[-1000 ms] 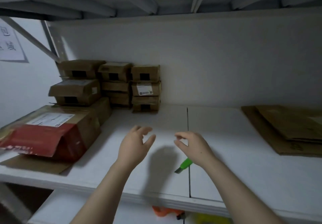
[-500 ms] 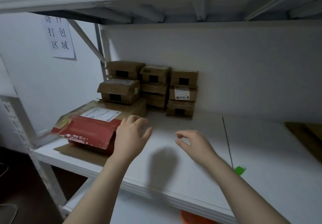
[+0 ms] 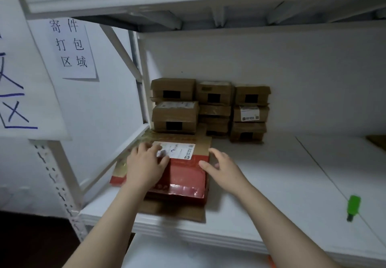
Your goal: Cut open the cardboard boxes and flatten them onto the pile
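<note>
A red and brown cardboard box (image 3: 183,176) with a white shipping label lies at the left end of the white shelf (image 3: 271,184), on a flat cardboard sheet (image 3: 177,211). My left hand (image 3: 146,163) rests on the box top, fingers spread over the label's edge. My right hand (image 3: 223,169) is at the box's right edge, fingers relaxed, thumb touching the red face. A green box cutter (image 3: 353,207) lies on the shelf far to the right, away from both hands.
Several small brown boxes (image 3: 211,109) are stacked against the back wall behind the red box. The shelf's white upright post (image 3: 62,184) stands at the left. A paper sign (image 3: 72,46) hangs on the wall. A corner of flattened cardboard (image 3: 378,140) shows at the right edge.
The view has swung left. Both hands moved left and forward from above the bare shelf onto the red box. The green cutter stays where it lay.
</note>
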